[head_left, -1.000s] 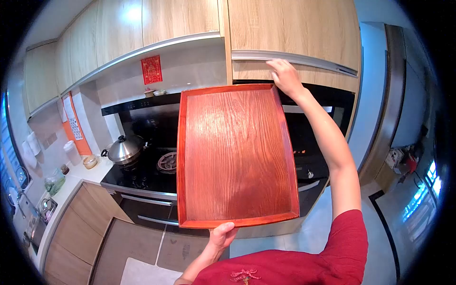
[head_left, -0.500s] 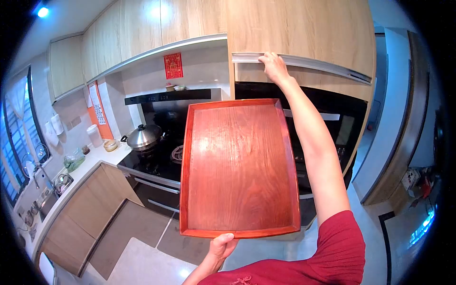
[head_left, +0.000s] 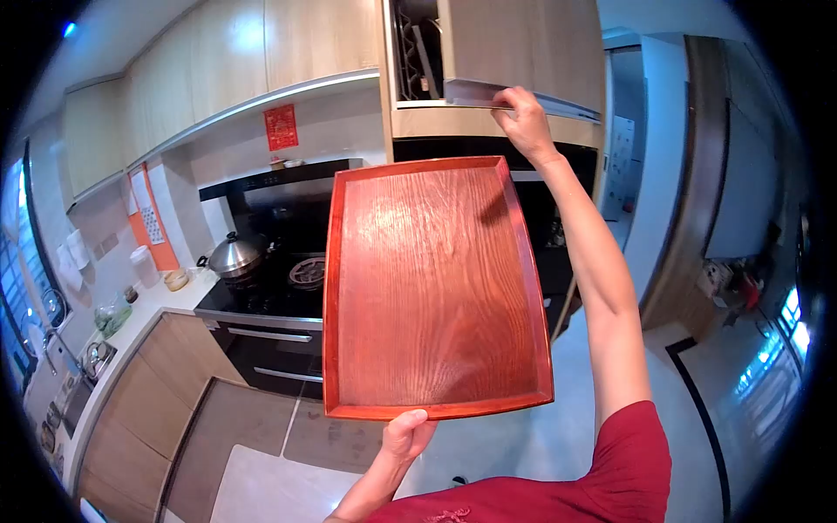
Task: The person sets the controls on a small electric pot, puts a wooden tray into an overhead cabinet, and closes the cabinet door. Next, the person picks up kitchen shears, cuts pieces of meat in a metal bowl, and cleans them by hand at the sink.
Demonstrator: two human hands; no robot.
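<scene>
A large reddish-brown wooden tray (head_left: pixel 436 279) with a raised rim stands tilted upright in front of me. My left hand (head_left: pixel 408 433) grips its bottom rim, thumb on the front and the other fingers hidden behind. Up high, my right hand (head_left: pixel 525 122) is closed on the lower handle edge of a wooden cabinet door (head_left: pixel 514 52), which stands partly open. Through the gap at its left, the dark cabinet interior (head_left: pixel 417 52) shows a wire rack and some flat upright things that I cannot make out.
A black oven (head_left: pixel 558 205) sits below the cabinet, partly behind the tray. To the left are a gas stove (head_left: pixel 283 292) with a lidded steel wok (head_left: pixel 235 256), a range hood (head_left: pixel 279 179) and a white counter (head_left: pixel 187 292). A doorway (head_left: pixel 621 139) opens at the right.
My right hand has swung the cabinet door partly open, exposing the inside at its left edge. The view has turned to the right, and the tray remains in my left hand.
</scene>
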